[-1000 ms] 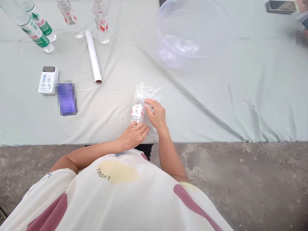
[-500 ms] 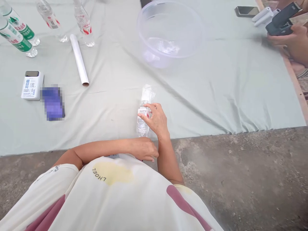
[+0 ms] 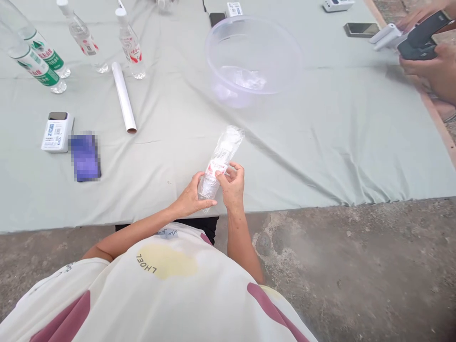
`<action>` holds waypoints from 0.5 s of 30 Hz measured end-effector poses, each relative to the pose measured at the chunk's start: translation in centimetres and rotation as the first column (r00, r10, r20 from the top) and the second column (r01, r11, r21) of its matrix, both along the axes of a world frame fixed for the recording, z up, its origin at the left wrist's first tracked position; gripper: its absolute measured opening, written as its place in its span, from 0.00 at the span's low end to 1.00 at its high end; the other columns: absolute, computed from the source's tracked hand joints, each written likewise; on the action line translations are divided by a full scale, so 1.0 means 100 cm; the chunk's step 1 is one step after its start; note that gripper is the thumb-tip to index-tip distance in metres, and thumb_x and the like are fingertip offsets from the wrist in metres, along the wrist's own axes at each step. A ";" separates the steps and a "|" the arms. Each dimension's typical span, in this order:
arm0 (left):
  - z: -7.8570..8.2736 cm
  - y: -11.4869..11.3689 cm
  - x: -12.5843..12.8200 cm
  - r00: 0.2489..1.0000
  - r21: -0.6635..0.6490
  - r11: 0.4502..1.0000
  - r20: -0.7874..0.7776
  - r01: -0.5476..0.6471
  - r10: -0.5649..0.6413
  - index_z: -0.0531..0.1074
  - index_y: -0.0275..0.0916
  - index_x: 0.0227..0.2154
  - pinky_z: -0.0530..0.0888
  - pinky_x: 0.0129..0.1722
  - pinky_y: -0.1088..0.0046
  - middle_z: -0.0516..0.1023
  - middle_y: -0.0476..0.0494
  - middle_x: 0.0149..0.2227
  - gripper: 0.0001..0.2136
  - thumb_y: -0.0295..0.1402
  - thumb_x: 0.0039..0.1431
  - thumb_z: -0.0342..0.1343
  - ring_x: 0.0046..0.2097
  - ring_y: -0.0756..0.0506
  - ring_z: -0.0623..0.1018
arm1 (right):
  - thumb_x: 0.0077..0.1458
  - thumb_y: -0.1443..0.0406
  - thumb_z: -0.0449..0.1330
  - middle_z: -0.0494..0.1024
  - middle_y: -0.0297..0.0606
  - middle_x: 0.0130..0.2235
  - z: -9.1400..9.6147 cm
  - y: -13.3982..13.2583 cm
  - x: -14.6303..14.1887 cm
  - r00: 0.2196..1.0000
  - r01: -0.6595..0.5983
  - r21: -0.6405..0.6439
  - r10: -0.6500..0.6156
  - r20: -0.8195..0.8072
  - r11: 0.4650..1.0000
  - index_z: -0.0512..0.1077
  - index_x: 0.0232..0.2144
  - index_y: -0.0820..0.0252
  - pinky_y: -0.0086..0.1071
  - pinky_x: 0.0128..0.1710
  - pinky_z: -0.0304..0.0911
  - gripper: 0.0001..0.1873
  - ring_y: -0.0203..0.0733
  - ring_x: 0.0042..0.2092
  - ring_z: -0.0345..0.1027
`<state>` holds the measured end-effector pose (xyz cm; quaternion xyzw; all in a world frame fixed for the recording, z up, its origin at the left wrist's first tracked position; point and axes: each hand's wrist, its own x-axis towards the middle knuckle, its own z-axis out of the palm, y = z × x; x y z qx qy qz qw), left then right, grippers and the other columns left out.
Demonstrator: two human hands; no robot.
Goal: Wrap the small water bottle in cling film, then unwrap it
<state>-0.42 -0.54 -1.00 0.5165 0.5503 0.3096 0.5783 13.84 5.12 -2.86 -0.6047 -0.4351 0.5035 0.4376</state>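
At the far left of the table [image 3: 320, 142], two green-labelled bottles [image 3: 37, 71] are standing close together, with a white boxy device [image 3: 57, 133] lying nearer the person and a pixelated purple item [image 3: 86, 159] resting just beside it. Two red-labelled bottles [image 3: 131, 50] are standing next, and a white roll [image 3: 124, 97] is lying near them. At the table's near edge, the left hand [image 3: 190, 197] is clasping the lower end of a film-wrapped bottle [image 3: 215, 165], whose far end is slanting rightward; whether it is touching the table is hard to tell. The right hand [image 3: 233, 187] is gripping its right side, thumb pressing on the label. Beyond, a translucent tub [image 3: 228, 97] is holding crumpled clear plastic. Farther right, a dark phone [image 3: 361, 29] is lying flat, and a co-worker's hand [image 3: 432, 71] is holding a black device [image 3: 420, 40].
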 end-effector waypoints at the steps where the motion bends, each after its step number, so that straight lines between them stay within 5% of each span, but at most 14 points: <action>1: 0.001 -0.003 -0.002 0.998 -0.003 0.999 0.052 -0.037 0.037 0.47 0.44 0.66 0.77 0.45 0.64 0.70 0.37 0.56 0.45 0.40 0.49 0.67 0.49 0.41 0.76 | 0.49 0.54 0.64 0.74 0.46 0.51 0.004 -0.001 -0.005 0.998 -0.005 -0.005 0.005 -0.060 1.000 0.59 0.52 0.55 0.38 0.41 0.72 0.31 0.43 0.44 0.75; 4: 0.006 -0.010 -0.015 0.952 -0.059 0.984 0.248 -0.169 0.178 0.45 0.47 0.68 0.76 0.31 0.71 0.72 0.41 0.49 0.47 0.36 0.49 0.66 0.35 0.48 0.75 | 0.52 0.50 0.63 0.77 0.41 0.47 0.019 0.001 -0.014 0.981 -0.114 0.017 0.115 -0.158 0.993 0.60 0.51 0.52 0.36 0.37 0.72 0.28 0.43 0.44 0.75; 7: 0.009 -0.013 -0.038 0.884 -0.109 0.963 0.380 -0.248 0.271 0.46 0.47 0.68 0.71 0.24 0.76 0.74 0.43 0.44 0.46 0.34 0.49 0.66 0.27 0.54 0.71 | 0.54 0.47 0.62 0.79 0.38 0.41 0.034 0.015 -0.012 0.975 -0.217 0.085 0.220 -0.026 0.972 0.70 0.43 0.54 0.37 0.38 0.71 0.21 0.43 0.40 0.75; 9: 0.012 -0.017 -0.056 0.844 -0.107 0.965 0.468 -0.241 0.263 0.48 0.47 0.68 0.69 0.23 0.77 0.75 0.46 0.40 0.46 0.35 0.49 0.67 0.24 0.55 0.69 | 0.58 0.47 0.59 0.79 0.38 0.40 0.041 0.030 -0.010 0.989 -0.144 0.236 0.130 0.075 0.961 0.74 0.37 0.55 0.40 0.43 0.70 0.19 0.43 0.40 0.74; 12: 0.014 -0.025 -0.075 0.760 -0.091 0.979 0.619 -0.182 0.199 0.50 0.46 0.68 0.65 0.21 0.77 0.75 0.47 0.37 0.45 0.38 0.49 0.68 0.23 0.55 0.68 | 0.58 0.49 0.59 0.77 0.39 0.48 0.046 0.055 -0.015 0.999 0.013 0.519 -0.029 0.023 0.855 0.75 0.40 0.53 0.45 0.56 0.63 0.17 0.47 0.54 0.70; 15: 0.016 -0.031 -0.082 0.674 -0.071 0.990 0.726 -0.119 0.133 0.58 0.44 0.64 0.62 0.21 0.77 0.75 0.46 0.37 0.41 0.43 0.47 0.69 0.22 0.55 0.67 | 0.58 0.45 0.56 0.76 0.39 0.53 0.044 0.067 -0.034 0.975 -0.111 0.503 0.192 -0.113 0.857 0.75 0.44 0.50 0.48 0.59 0.61 0.21 0.49 0.59 0.67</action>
